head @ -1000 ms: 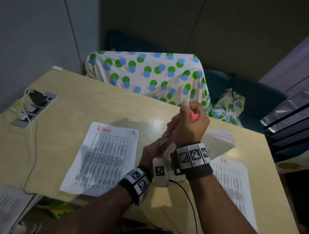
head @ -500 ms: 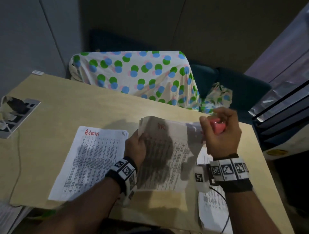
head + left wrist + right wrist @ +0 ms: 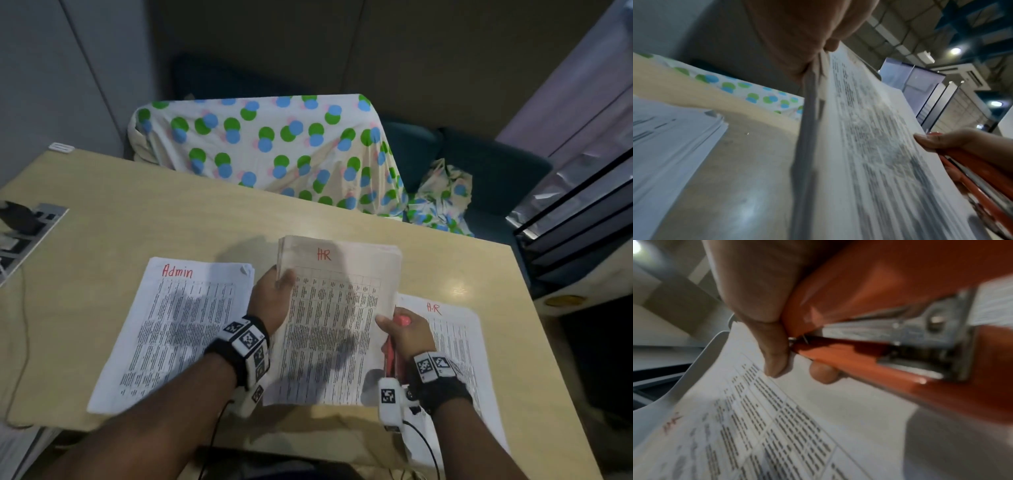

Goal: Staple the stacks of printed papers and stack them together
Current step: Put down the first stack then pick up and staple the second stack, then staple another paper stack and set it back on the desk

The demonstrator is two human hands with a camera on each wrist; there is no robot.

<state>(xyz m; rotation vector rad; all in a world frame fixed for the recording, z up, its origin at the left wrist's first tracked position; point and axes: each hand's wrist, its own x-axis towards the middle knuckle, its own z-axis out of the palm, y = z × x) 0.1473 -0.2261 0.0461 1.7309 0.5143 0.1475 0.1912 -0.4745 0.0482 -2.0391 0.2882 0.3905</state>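
A stack of printed papers headed "HR" (image 3: 335, 325) is held tilted above the table. My left hand (image 3: 279, 287) grips its left edge, thumb on top, and that pinch shows close up in the left wrist view on the paper edge (image 3: 813, 84). My right hand (image 3: 394, 325) holds a red stapler (image 3: 394, 356) in its palm, with the thumb on the stack's right edge. In the right wrist view the stapler (image 3: 890, 308) is shut and lies over the printed sheet (image 3: 756, 426). An "Admin" stack (image 3: 178, 325) lies flat at the left. Another "HR" stack (image 3: 455, 349) lies at the right.
The wooden table (image 3: 171, 219) carries a power strip with plugs (image 3: 24, 226) at its left edge. Behind it stands a chair under a dotted cloth (image 3: 267, 147). Black trays (image 3: 575, 219) stand beyond the right edge.
The stapler has come off the stack's top corner. The held HR stack has turned face up and level, and my right hand has dropped from that corner to its right edge.
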